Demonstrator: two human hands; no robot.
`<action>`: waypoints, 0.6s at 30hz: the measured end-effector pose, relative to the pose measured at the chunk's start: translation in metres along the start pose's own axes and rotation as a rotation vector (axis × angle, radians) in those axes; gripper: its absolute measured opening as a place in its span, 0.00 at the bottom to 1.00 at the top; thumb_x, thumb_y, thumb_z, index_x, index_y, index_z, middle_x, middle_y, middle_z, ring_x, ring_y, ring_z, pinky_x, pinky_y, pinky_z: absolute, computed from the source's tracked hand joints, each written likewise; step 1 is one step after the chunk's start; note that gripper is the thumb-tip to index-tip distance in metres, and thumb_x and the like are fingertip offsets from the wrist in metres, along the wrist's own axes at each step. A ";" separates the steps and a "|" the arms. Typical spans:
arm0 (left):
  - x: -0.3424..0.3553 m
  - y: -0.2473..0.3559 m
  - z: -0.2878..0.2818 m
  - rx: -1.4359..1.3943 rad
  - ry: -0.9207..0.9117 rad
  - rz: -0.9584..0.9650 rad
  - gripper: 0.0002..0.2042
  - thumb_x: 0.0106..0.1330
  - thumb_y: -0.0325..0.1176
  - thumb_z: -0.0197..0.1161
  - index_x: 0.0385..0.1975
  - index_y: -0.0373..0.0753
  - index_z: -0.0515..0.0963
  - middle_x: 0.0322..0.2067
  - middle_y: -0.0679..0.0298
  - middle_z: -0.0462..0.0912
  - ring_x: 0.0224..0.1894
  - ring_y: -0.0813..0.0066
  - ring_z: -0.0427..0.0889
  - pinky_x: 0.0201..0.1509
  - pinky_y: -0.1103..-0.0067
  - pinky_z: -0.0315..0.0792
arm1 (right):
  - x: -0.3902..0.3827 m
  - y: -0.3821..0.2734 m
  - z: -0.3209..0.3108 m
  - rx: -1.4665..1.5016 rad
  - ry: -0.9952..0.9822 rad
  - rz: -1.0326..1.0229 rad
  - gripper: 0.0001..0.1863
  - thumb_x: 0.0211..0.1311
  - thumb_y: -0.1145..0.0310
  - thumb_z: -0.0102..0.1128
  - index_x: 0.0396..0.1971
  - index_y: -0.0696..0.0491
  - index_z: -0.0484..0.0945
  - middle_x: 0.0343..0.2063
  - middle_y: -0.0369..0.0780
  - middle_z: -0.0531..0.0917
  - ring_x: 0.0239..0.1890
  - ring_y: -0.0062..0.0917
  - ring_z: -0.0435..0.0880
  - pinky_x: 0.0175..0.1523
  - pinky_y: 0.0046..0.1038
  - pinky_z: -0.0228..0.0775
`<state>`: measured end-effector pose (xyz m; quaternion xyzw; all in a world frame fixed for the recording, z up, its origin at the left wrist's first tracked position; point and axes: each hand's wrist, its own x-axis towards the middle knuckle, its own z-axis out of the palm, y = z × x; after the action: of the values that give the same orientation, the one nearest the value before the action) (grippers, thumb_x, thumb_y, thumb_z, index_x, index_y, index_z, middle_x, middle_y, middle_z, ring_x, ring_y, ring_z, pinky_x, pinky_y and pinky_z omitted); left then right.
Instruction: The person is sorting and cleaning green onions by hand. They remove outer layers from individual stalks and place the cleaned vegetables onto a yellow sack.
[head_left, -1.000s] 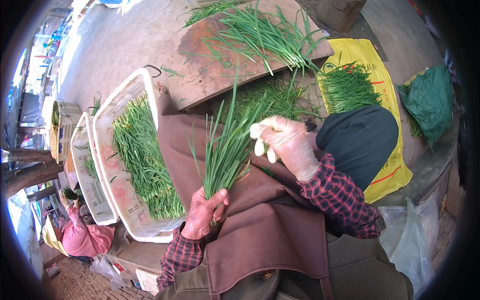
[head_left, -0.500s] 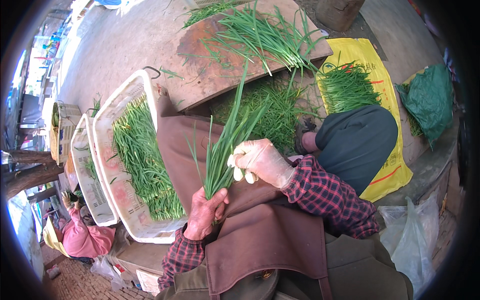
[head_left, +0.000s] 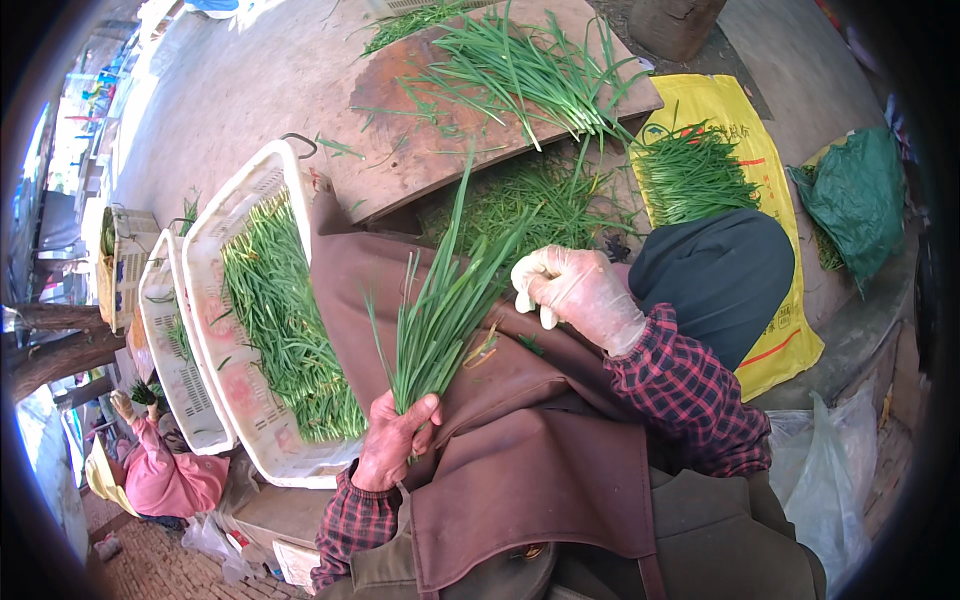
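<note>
My left hand (head_left: 395, 440) is closed round the base of a bunch of long green leaves, likely garlic chives (head_left: 440, 320), which fans upward over a brown apron (head_left: 500, 420). My right hand (head_left: 580, 295), in a pale thin glove, is apart from the bunch at its right, its fingers curled; I cannot make out what is in them, if anything. A few yellowish leaf scraps (head_left: 482, 350) lie on the apron. A white crate (head_left: 205, 300) packed with chives stands at my left. More chives (head_left: 530, 80) lie loose on a board (head_left: 400, 180) ahead, and cut ones (head_left: 690, 175) on a yellow sack (head_left: 770, 350).
A second white crate (head_left: 175, 360) and a wicker-like basket (head_left: 130, 270) stand farther left, near a person in pink (head_left: 175, 475). Leaf litter lies under the board's edge. A green sheet (head_left: 850, 200) and clear plastic bags (head_left: 820, 480) are at the right, a wooden post (head_left: 675, 25) beyond.
My right hand has moved away from the bunch toward the right since half a second ago. My left hand, still holding the bunch, has shifted slightly left and down.
</note>
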<state>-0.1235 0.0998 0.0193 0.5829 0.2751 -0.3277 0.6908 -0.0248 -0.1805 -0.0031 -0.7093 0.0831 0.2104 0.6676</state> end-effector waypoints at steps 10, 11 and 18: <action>-0.007 -0.001 -0.002 0.013 -0.018 -0.030 0.06 0.69 0.31 0.64 0.34 0.37 0.77 0.25 0.67 0.79 0.15 0.87 0.66 0.16 0.86 0.61 | 0.014 0.013 0.018 -0.727 0.006 -0.529 0.22 0.62 0.59 0.63 0.55 0.52 0.79 0.34 0.42 0.87 0.30 0.37 0.86 0.35 0.37 0.78; -0.007 -0.002 -0.003 0.014 -0.017 -0.032 0.06 0.69 0.31 0.64 0.34 0.37 0.77 0.25 0.67 0.79 0.15 0.88 0.66 0.16 0.86 0.61 | 0.016 0.011 0.022 -0.829 -0.015 -0.519 0.20 0.64 0.60 0.64 0.53 0.52 0.81 0.27 0.43 0.87 0.30 0.35 0.87 0.38 0.32 0.80; -0.006 -0.002 -0.002 0.024 -0.038 -0.053 0.07 0.70 0.32 0.63 0.32 0.37 0.77 0.25 0.67 0.79 0.15 0.88 0.66 0.16 0.87 0.62 | 0.022 0.039 0.036 -0.559 0.100 -0.781 0.09 0.62 0.66 0.65 0.36 0.55 0.86 0.29 0.43 0.88 0.28 0.33 0.88 0.35 0.29 0.80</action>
<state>-0.1289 0.1027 0.0221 0.5771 0.2733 -0.3603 0.6800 -0.0276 -0.1454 -0.0481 -0.8490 -0.2174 -0.0761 0.4756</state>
